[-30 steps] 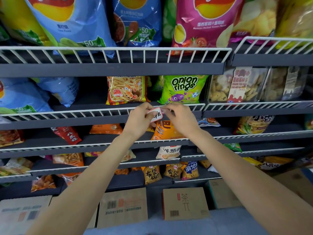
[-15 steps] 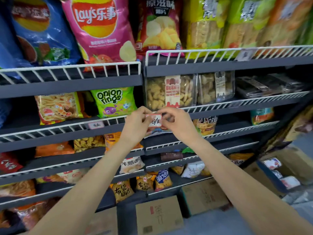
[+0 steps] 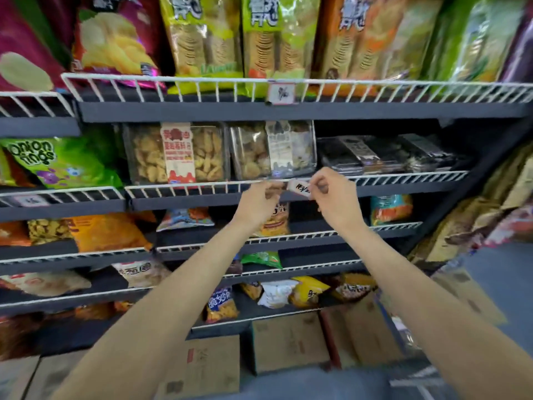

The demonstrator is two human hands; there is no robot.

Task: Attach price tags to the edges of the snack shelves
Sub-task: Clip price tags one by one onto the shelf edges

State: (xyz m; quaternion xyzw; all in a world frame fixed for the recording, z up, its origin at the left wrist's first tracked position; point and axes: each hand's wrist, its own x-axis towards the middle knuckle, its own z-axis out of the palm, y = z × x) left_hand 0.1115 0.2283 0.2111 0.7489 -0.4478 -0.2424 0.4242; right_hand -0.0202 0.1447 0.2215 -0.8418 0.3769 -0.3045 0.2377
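Fingertips of my right hand (image 3: pixel 336 197) pinch the right end of a small white tag (image 3: pixel 300 188) with dark writing on it. The tag sits tilted, its left end up at the wire rail (image 3: pixel 202 188) of the second shelf, just below the clear box of dark snacks (image 3: pixel 272 150). My left hand (image 3: pixel 261 199) is curled close by the tag's left end, thumb and fingers bunched together at the rail; blur keeps me from telling whether they actually grip the tag or the wire. Both my forearms reach up from the bottom corners and nearly meet at the tag.

Left of the hands along the same shelf stands a clear box of pale snacks with a red and white label (image 3: pixel 176 153), and further left a green onion rings bag (image 3: pixel 57 163). Dark flat packs (image 3: pixel 383 154) lie to the right. On the rail above, another tag (image 3: pixel 281 93) hangs beneath tall cracker bags (image 3: pixel 271 36). Below, more snack bags fill the lower shelves, and cardboard boxes (image 3: pixel 288 342) sit on the floor.
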